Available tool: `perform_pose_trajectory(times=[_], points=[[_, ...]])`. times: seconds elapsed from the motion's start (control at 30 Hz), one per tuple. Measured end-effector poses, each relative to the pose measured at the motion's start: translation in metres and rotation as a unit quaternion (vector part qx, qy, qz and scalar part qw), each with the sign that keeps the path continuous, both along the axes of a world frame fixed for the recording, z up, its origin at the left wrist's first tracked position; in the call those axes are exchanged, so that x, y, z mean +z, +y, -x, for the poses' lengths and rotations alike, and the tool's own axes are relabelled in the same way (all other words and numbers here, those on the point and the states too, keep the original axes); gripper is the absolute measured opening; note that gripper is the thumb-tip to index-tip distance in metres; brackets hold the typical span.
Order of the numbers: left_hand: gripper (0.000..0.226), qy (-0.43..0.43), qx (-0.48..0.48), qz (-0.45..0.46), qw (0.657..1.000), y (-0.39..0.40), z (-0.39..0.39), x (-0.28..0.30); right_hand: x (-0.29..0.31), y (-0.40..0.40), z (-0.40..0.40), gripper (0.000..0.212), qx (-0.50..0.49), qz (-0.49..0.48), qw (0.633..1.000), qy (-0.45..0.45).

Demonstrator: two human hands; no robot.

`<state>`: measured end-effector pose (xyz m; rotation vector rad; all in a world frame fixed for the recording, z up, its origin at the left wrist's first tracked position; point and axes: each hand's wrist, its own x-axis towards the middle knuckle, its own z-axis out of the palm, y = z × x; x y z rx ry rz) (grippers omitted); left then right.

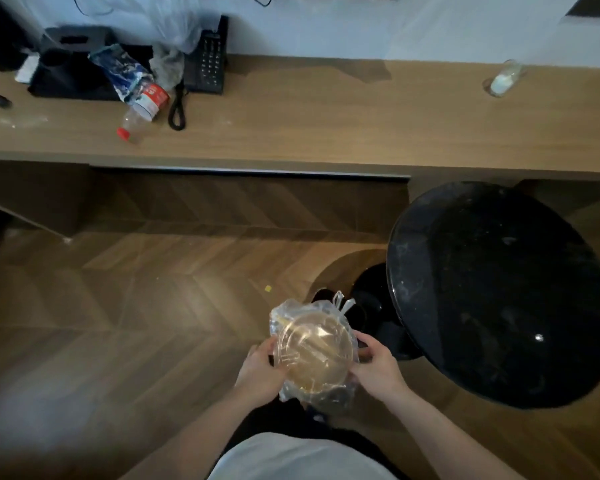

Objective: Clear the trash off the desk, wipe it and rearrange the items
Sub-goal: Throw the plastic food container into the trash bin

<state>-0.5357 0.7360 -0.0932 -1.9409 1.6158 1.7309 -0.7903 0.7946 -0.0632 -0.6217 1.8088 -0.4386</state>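
In the head view, the person is standing back from the bench [326, 126], and both hands are cradling a clear lidded container [315, 353] inside a thin plastic bag [340, 306] above the floor, seemingly carrying it off as trash. The left hand [262, 370] is curling its grip round one rim and the right hand [378, 367] round the other, probably keeping it level. The contents are blurring into a brownish haze. A crushed bottle [141, 109], phone [207, 62] and glass [504, 79] are waiting on the bench.
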Motion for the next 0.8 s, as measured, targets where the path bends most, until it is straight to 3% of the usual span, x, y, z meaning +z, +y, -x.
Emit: perform_pose_trajectory(times=[0.1,0.4,0.6,0.67,0.8], points=[[0.049,-0.023,-0.003,-0.015,1.0,0.01,0.008,-0.017,-0.026,0.01,0.008,0.072,-0.017,-0.008,1.0,-0.02],[0.056,-0.062,-0.041,0.002,0.997,-0.016,0.054,-0.069,-0.134,0.008,0.033,0.06,-0.068,-0.043,0.995,-0.059],[0.043,-0.077,-0.051,0.017,0.996,-0.027,0.081,-0.192,-0.234,0.006,0.051,0.063,-0.118,-0.049,0.991,-0.047],[0.051,-0.068,-0.061,-0.013,0.996,-0.026,0.08,-0.24,-0.262,0.009,0.056,0.06,-0.126,-0.06,0.99,-0.032],[0.055,-0.036,-0.082,-0.066,0.994,-0.041,0.101,-0.268,-0.315,0.009,0.059,0.061,-0.108,-0.104,0.989,-0.006]])
